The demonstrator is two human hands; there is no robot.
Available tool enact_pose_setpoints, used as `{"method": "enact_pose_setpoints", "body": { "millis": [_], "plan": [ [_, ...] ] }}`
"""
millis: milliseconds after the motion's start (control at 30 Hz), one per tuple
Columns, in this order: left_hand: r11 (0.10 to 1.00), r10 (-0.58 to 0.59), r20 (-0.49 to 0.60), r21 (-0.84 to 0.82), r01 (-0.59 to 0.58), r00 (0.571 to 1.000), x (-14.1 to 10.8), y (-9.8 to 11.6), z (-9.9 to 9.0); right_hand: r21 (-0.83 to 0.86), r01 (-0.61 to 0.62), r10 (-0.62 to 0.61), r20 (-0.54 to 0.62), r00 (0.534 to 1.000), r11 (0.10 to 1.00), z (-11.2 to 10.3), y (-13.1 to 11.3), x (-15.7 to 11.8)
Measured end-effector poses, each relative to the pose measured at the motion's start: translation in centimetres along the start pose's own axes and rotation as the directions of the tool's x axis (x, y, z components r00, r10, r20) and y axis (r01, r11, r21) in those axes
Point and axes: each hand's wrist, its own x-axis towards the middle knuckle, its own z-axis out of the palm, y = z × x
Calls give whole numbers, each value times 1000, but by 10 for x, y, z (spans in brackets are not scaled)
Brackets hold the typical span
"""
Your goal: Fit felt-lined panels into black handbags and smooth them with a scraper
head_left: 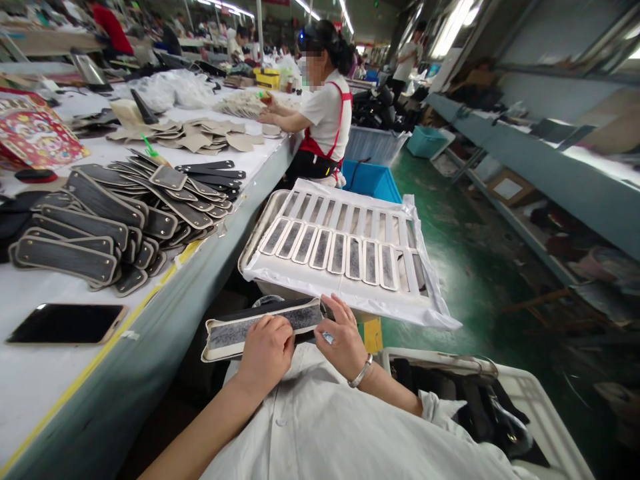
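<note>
Grey-centred, cream-edged strip (231, 333) before pale shirt (320, 420): grips middle with left hand (267, 348), fingers bent; curls right hand (345, 339) at right end, pinch unclear, probably to keep level.

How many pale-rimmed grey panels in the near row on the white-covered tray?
8 panels, side by side in one row running left to right across the white-covered tray. None in that row looks hidden.
</note>
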Motion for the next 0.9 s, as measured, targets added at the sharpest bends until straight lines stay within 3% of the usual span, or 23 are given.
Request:
{"method": "enact_pose_setpoints", "body": {
  "millis": [233, 300, 367, 433, 500, 567, 633, 733, 900],
  "plan": [
    [989, -97, 60, 114, 90, 994, 12, 4, 0, -74, -192, 197, 82, 977, 979, 8, -6, 5],
    [987, -126, 69, 105, 119, 990, 14, 5, -1, -112, -179, 187, 63, 980, 977, 10, -8, 4],
    [986, -152, 91, 89, 144, 984, 16, 6, -3, -174, -72, 78, 24, 997, 982, 12, -9, 0],
    [985, -161, 126, 80, 151, 979, 17, 7, -4, -248, 106, -109, 0, 994, 963, 17, -9, -9],
    [985, -161, 140, 80, 151, 977, 18, 8, -5, -309, 300, -312, 11, 950, 902, 25, -8, -19],
    [985, -165, 114, 74, 157, 980, 17, 6, -5, -373, 421, -444, 27, 896, 827, 34, -7, -29],
    [987, -156, 56, 46, 154, 986, 13, 2, -7, -447, 461, -501, 32, 865, 767, 42, -7, -35],
    [995, -96, -13, 16, 97, 995, -4, -11, -12, -509, 458, -508, 46, 860, 729, 47, -8, -39],
    [995, 20, 32, -100, -16, 999, -32, -38, -16, -517, 455, -512, 38, 858, 725, 49, -14, -39]
  ]
}}
